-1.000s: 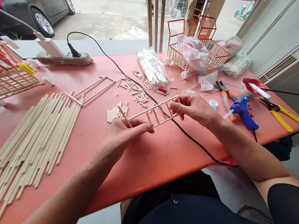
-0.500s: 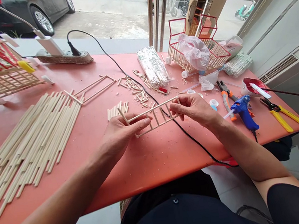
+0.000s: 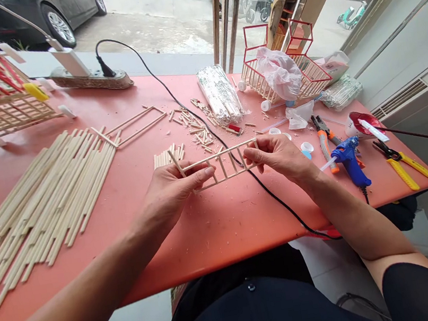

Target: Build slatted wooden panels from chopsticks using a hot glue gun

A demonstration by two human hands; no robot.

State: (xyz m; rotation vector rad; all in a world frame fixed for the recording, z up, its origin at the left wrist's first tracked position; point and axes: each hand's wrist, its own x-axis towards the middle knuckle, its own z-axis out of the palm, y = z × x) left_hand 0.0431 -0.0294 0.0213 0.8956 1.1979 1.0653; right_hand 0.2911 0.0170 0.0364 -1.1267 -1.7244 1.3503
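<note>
A small ladder-like wooden stick frame (image 3: 227,165) is held up above the pink table (image 3: 223,223) between my two hands. My left hand (image 3: 179,183) grips its left end, thumb in front, where one stick juts upward. The fingers of my right hand (image 3: 273,156) pinch the right end. Just behind my left hand lies a bundle of short sticks (image 3: 165,156). Farther left, long wooden sticks (image 3: 47,201) are spread out, and an open rectangular stick frame (image 3: 134,125) touches their upper right end.
A black cable (image 3: 209,129) crosses the table beneath the held frame. On the right are a blue glue gun (image 3: 351,161), pliers (image 3: 325,138) and yellow-handled cutters (image 3: 403,161). Stick carts (image 3: 1,112) stand at both back sides, near a power strip (image 3: 93,81) and wrapped sticks (image 3: 220,92).
The held frame has tilted slightly, its lower left corner now more hidden by my left hand. Both hands keep their grip.
</note>
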